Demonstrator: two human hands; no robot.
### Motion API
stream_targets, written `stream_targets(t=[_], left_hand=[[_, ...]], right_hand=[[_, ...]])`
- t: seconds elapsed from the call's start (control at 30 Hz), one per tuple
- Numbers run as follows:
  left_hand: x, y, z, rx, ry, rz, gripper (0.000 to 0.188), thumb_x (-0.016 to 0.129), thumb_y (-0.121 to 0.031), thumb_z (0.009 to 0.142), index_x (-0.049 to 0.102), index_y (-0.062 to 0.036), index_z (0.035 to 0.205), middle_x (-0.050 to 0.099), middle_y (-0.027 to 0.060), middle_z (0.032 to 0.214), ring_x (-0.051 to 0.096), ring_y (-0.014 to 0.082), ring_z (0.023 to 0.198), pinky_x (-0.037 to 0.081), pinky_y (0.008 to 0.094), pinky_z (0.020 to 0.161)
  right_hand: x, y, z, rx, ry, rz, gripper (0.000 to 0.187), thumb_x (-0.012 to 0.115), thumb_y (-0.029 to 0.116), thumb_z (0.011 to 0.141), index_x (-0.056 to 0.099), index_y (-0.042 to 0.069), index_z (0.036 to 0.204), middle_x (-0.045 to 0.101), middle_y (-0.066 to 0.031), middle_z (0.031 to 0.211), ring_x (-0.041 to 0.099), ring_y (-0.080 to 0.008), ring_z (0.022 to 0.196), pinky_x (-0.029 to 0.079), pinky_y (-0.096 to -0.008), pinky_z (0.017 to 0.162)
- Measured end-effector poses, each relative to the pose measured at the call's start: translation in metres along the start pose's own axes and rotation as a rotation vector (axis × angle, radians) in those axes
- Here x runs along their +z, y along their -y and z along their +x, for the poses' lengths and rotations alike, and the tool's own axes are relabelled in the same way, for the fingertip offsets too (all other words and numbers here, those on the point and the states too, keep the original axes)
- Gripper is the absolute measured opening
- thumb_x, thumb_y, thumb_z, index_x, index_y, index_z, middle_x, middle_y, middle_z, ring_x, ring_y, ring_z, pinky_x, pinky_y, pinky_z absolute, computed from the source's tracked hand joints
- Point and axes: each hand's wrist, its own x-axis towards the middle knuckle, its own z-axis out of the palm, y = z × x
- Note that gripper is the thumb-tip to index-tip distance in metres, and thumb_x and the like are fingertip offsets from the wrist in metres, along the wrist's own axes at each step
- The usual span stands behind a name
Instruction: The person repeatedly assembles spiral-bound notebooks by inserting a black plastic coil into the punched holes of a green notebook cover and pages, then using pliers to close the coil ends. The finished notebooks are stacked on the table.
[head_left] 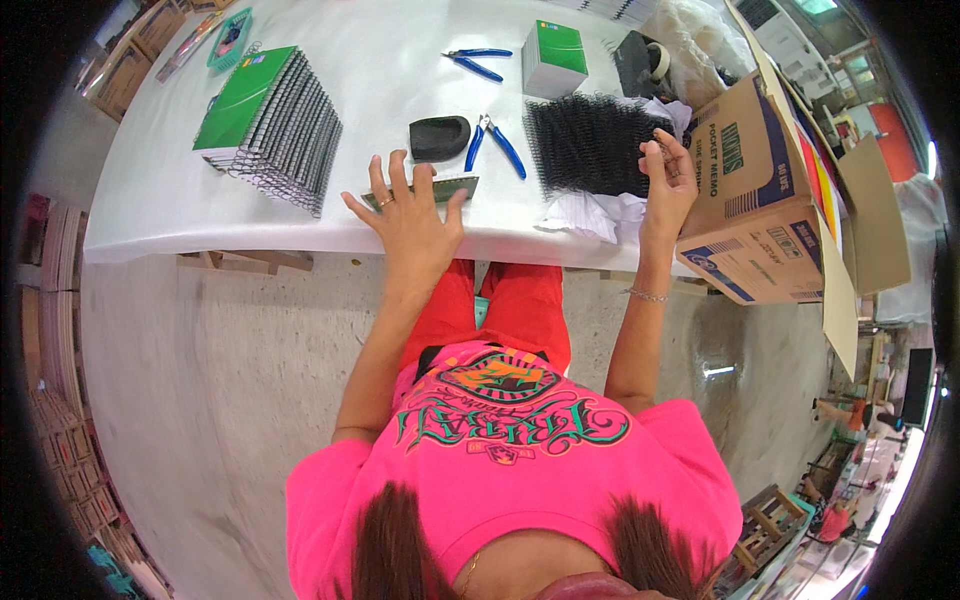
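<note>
My left hand (pixel 412 218) is at the table's front edge, its fingers spread along a small green notepad (pixel 462 187) with the thumb at its near side. The hand hides much of the pad. My right hand (pixel 670 182) is raised at the right end of a heap of black spiral binding coils (pixel 585 145). Its thumb and fingertips are pinched together; what is between them is too small to make out. Just beyond the left hand lie a black, rounded pad-like piece (pixel 438 138) and blue-handled cutting pliers (pixel 505 150).
A tall stack of spiral-bound green notepads (pixel 275 125) stands on the left. Farther back are another pair of blue pliers (pixel 480 62) and a green-topped pad block (pixel 555 60). An open cardboard box (pixel 750 190) leans at the right edge, beside crumpled white paper (pixel 590 215).
</note>
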Motion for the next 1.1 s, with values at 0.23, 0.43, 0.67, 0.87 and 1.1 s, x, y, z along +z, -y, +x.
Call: stream_targets(t=[0.23, 0.43, 0.67, 0.87, 1.1], left_hand=[[0.013, -0.011, 0.011, -0.115, -0.048, -0.146, 0.067, 0.078, -0.06, 0.071, 0.055, -0.0068, 0.107, 0.037, 0.0138, 0.136, 0.023, 0.0358, 0.141, 0.011, 0.0802, 0.103], [0.016, -0.006, 0.01, -0.064, -0.077, -0.142, 0.06, 0.082, -0.051, 0.069, 0.056, -0.0088, 0.104, 0.04, 0.012, 0.13, 0.029, 0.0339, 0.135, 0.013, 0.0784, 0.104], [0.016, 0.001, 0.01, -0.009, -0.055, -0.106, 0.056, 0.078, -0.051, 0.07, 0.056, -0.0106, 0.101, 0.047, 0.0086, 0.122, 0.036, 0.0307, 0.127, 0.02, 0.0729, 0.102], [0.016, -0.001, 0.009, -0.016, -0.054, -0.119, 0.054, 0.079, -0.05, 0.069, 0.057, -0.0109, 0.099, 0.05, 0.006, 0.118, 0.038, 0.0303, 0.123, 0.025, 0.0717, 0.099], [0.014, 0.0, 0.011, -0.001, -0.034, -0.1, 0.052, 0.078, -0.05, 0.07, 0.057, -0.011, 0.097, 0.051, 0.0057, 0.111, 0.041, 0.0299, 0.12, 0.028, 0.0725, 0.097]], right_hand=[[0.034, 0.025, -0.026, 0.064, 0.234, 0.326, 0.022, 0.068, 0.015, 0.094, 0.067, 0.002, 0.112, 0.067, -0.0033, 0.1, 0.061, -0.0098, 0.088, 0.049, -0.0234, 0.081], [0.068, 0.005, -0.05, 0.137, 0.607, 0.016, 0.016, 0.067, 0.011, 0.091, 0.066, 0.002, 0.104, 0.069, -0.008, 0.091, 0.061, -0.0114, 0.077, 0.049, -0.0264, 0.072], [0.087, 0.005, -0.059, 0.016, 0.698, -0.27, 0.02, 0.07, 0.01, 0.086, 0.065, 0.0, 0.102, 0.069, -0.0109, 0.089, 0.06, -0.0154, 0.069, 0.048, -0.029, 0.066], [0.092, -0.007, -0.06, -0.139, 0.777, -0.18, 0.02, 0.069, 0.012, 0.088, 0.068, 0.0, 0.105, 0.069, -0.0061, 0.092, 0.06, -0.0134, 0.074, 0.048, -0.028, 0.07], [0.095, -0.008, -0.066, -0.145, 0.827, -0.171, 0.017, 0.062, 0.012, 0.094, 0.067, -0.001, 0.105, 0.068, -0.01, 0.09, 0.061, -0.0156, 0.077, 0.048, -0.0306, 0.07]])
